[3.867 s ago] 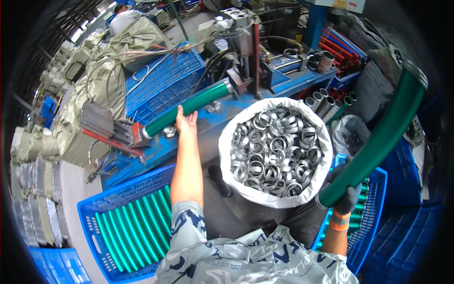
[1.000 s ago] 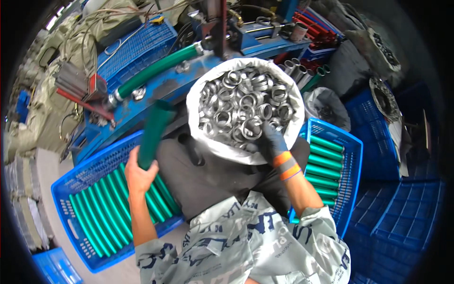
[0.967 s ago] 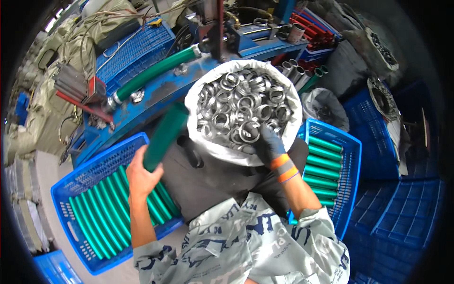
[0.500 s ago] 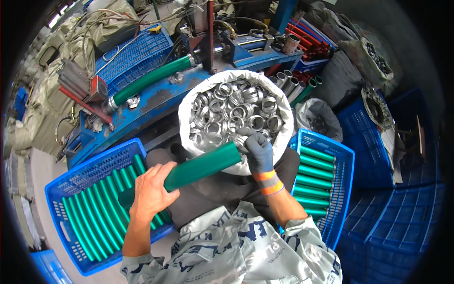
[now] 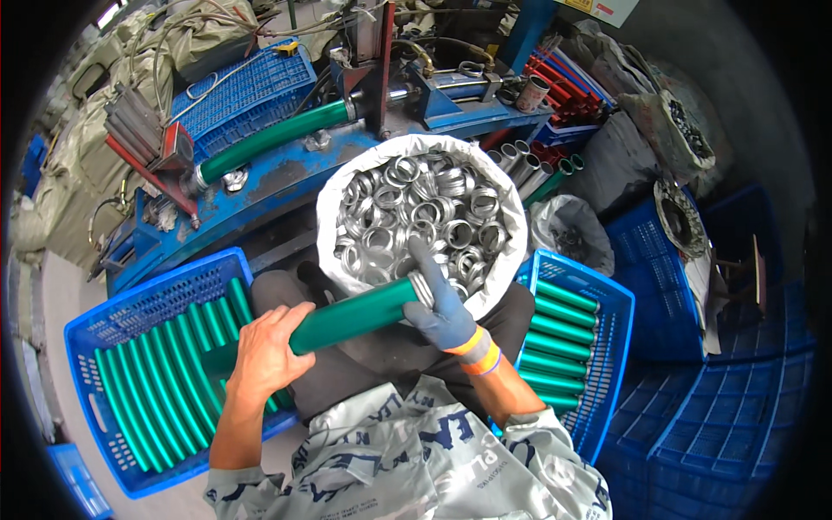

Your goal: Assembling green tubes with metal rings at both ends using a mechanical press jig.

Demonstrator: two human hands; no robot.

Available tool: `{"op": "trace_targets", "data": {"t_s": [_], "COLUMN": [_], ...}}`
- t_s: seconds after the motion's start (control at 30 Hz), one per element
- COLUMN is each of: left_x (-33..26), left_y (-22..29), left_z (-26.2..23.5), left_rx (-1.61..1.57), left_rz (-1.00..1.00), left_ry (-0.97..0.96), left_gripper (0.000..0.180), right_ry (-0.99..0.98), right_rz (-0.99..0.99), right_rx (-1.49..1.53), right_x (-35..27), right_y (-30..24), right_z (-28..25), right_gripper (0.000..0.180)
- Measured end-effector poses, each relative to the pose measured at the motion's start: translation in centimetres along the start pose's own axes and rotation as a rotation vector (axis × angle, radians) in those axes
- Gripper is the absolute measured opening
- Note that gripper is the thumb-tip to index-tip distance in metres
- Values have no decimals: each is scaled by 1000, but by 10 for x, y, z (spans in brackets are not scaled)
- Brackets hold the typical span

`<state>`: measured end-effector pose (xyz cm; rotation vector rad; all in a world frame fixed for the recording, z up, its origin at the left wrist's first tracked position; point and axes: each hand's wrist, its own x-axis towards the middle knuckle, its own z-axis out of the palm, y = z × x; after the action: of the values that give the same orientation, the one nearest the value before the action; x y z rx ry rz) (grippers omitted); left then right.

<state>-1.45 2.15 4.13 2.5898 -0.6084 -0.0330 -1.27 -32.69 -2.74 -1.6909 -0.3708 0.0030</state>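
A green tube (image 5: 355,316) lies slanted across my lap, its right end higher than its left. My bare left hand (image 5: 270,348) is wrapped round its left half. At the tube's right end sits a silver metal ring (image 5: 422,289). My right hand (image 5: 446,314), in a dark grey-blue glove, cups that ring, thumb below and fingers reaching past its far side; the palm side of the ring is partly hidden. Just beyond stands a white sack (image 5: 328,227) full of loose metal rings (image 5: 426,211), its near rim close to my right hand.
Blue crates with green tubes stand at my left (image 5: 80,368) and right (image 5: 617,347). Ahead, a blue bench (image 5: 269,201) carries a machine with another green tube (image 5: 273,143) clamped in it. Metal tubes (image 5: 523,166) and a smaller sack (image 5: 555,208) are beyond the right crate.
My right hand has loosened its bent-finger hold; its fingers now stretch beyond the ring, which sits squarer on the tube's end. The whole view has shifted slightly.
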Motion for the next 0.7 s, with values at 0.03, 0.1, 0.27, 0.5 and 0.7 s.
{"op": "trace_targets", "data": {"t_s": [0.03,0.1,0.27,0.5,0.7], "left_x": [1,2,1,-17,-15], "left_y": [-1,0,-3,-21,-25], "left_z": [1,3,15,-1,6], "left_rx": [-4,-7,-68,-811,-1232], "left_rz": [-3,-11,-72,-255,-170], "left_ry": [-1,2,21,252,520], "left_gripper": [70,71,69,67,93], "right_ry": [13,28,139,148,129], "right_rz": [-8,-9,-52,218,147], "right_rx": [-27,-54,7,-1335,-1314], "right_x": [1,1,22,61,72], "right_y": [4,12,41,93,85], "right_z": [1,4,-5,-95,-103], "right_gripper": [102,103,91,94,66]}}
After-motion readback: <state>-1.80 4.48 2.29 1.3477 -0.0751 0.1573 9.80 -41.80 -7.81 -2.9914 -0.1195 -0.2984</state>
